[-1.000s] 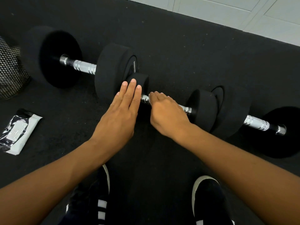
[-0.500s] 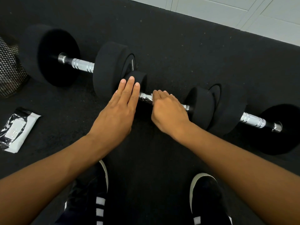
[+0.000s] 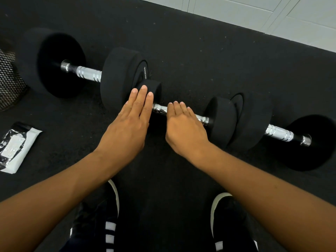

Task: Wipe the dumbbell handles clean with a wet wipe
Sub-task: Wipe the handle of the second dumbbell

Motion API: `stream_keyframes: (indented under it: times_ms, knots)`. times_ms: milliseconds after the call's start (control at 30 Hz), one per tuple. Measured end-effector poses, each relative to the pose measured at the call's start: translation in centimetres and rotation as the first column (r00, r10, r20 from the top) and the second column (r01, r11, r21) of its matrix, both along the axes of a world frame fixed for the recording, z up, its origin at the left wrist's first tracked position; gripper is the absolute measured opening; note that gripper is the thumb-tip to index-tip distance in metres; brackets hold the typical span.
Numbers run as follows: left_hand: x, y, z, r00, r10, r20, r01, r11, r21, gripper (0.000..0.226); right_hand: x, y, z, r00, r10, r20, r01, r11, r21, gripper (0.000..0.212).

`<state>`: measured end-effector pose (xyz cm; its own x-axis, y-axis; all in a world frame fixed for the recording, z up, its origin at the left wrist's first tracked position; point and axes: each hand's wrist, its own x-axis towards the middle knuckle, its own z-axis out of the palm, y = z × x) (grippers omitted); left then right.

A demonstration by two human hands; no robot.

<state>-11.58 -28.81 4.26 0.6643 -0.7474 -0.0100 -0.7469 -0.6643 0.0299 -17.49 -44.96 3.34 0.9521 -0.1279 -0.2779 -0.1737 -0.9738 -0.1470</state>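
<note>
Left hand (image 3: 125, 128): lying flat, fingers straight, touching the middle dumbbell's (image 3: 181, 113) left weight. Right hand (image 3: 183, 130): curling over the chrome handle (image 3: 159, 109) on the black mat (image 3: 200, 60), sliding rightward since before; whether it is holding a wipe cannot be told.

Premises appear to be a gym or home workout area. Floor is black rubber matting (image 3: 181, 51), of the kind laid for weights, ending at pale tiled flooring (image 3: 272, 19) beyond it. Three black dumbbells with chrome handles lie in a row on the matting: one large (image 3: 116, 77), one small (image 3: 220, 119) just beside it, another large (image 3: 254, 120) past that.
</note>
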Motion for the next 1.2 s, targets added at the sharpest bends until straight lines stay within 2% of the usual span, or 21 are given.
stream_keyframes:
  times_ms: [233, 333, 400, 467, 533, 567, 633, 700, 767, 800, 833, 867, 900, 933, 967, 1000, 1067, 1133, 1200]
  knots:
    - [-0.1, 0.5, -0.2, 0.998, 0.005, -0.057, -0.008, 0.999, -0.038, 0.074, -2.7, 0.7, 1.3, 0.998, 0.06, -0.026, -0.059, 0.997, 0.047, 0.07]
    - [-0.2, 0.3, 0.2, 0.982, 0.025, -0.188, -0.047, 0.992, -0.115, 0.079, -4.6, 1.6, 2.2, 0.998, 0.06, -0.033, -0.051, 0.971, 0.235, 0.063]
    - [-0.4, 0.2, 1.4, 0.939, 0.039, -0.343, -0.129, 0.961, -0.244, 0.08, -5.0, 1.7, 2.7, 0.999, -0.046, 0.004, 0.04, 0.905, 0.424, 0.048]
    - [-1.1, 0.0, 2.9, 0.926, -0.02, -0.377, -0.135, 0.916, -0.379, 0.077, -5.0, 1.3, 3.0, 0.979, -0.202, -0.012, 0.165, 0.765, 0.622, 0.03]
    - [-2.5, -0.3, 4.0, 0.91, -0.071, -0.408, -0.146, 0.866, -0.478, 0.077, -5.0, 1.0, 3.4, 0.932, -0.349, -0.097, 0.277, 0.515, 0.811, 0.028]
    - [-3.1, -0.5, 4.4, 0.875, -0.054, -0.481, -0.218, 0.844, -0.49, 0.079, -5.1, 0.8, 3.5, 0.902, -0.407, -0.145, 0.312, 0.38, 0.87, 0.03]
    - [-3.9, -0.9, 4.5, 0.746, 0.017, -0.666, -0.414, 0.795, -0.444, 0.069, -5.1, 0.5, 3.8, 0.841, -0.503, -0.201, 0.336, 0.194, 0.922, 0.032]
    - [-3.9, -1.3, 3.9, 0.623, 0.069, -0.779, -0.535, 0.764, -0.361, 0.036, -5.0, 0.2, 4.0, 0.782, -0.589, -0.201, 0.334, 0.124, 0.934, 0.032]
    - [-3.6, -1.7, 3.4, 0.527, 0.074, -0.847, -0.604, 0.733, -0.312, 0.016, -5.2, -0.2, 4.1, 0.759, -0.632, -0.155, 0.324, 0.16, 0.932, 0.03]
    - [-3.4, -1.9, 3.3, 0.504, 0.066, -0.861, -0.621, 0.721, -0.308, 0.013, -5.3, -0.5, 4.2, 0.764, -0.638, -0.093, 0.309, 0.236, 0.921, 0.029]
    - [-3.3, -2.2, 3.3, 0.519, 0.065, -0.852, -0.62, 0.715, -0.323, 0.012, -5.5, -0.9, 4.2, 0.772, -0.636, 0.011, 0.283, 0.36, 0.889, 0.028]
    - [-3.1, -2.5, 3.4, 0.598, 0.08, -0.798, -0.585, 0.724, -0.365, 0.012, -5.7, -1.6, 4.2, 0.772, -0.619, 0.147, 0.255, 0.513, 0.82, 0.029]
    - [-2.8, -2.8, 3.5, 0.724, 0.093, -0.684, -0.499, 0.754, -0.427, 0.014, -5.9, -2.4, 4.2, 0.762, -0.579, 0.29, 0.241, 0.669, 0.703, 0.032]
    - [-2.4, -3.3, 3.4, 0.842, 0.071, -0.535, -0.372, 0.794, -0.48, 0.018, -5.9, -3.3, 4.0, 0.754, -0.516, 0.407, 0.243, 0.794, 0.557, 0.035]
    - [-1.9, -3.9, 3.4, 0.921, 0.006, -0.39, -0.22, 0.833, -0.507, 0.02, -6.0, -4.3, 3.6, 0.76, -0.447, 0.471, 0.258, 0.874, 0.412, 0.04]
    - [-1.4, -4.6, 3.2, 0.959, -0.074, -0.272, -0.073, 0.867, -0.493, 0.021, -6.1, -5.3, 3.1, 0.786, -0.393, 0.477, 0.28, 0.914, 0.293, 0.045]
    - [-0.3, -6.2, 2.2, 0.975, -0.183, -0.129, 0.119, 0.911, -0.395, 0.021, -6.4, -6.4, 2.1, 0.865, -0.321, 0.385, 0.29, 0.947, 0.138, 0.052]
    - [0.5, -7.7, 1.0, 0.976, -0.204, -0.076, 0.174, 0.941, -0.289, 0.022, -6.8, -6.7, 1.2, 0.918, -0.273, 0.289, 0.265, 0.962, 0.065, 0.053]
    - [0.4, -8.3, -0.3, 0.976, -0.205, -0.069, 0.186, 0.959, -0.216, 0.022, -7.0, -6.7, 0.9, 0.927, -0.26, 0.27, 0.255, 0.965, 0.054, 0.054]
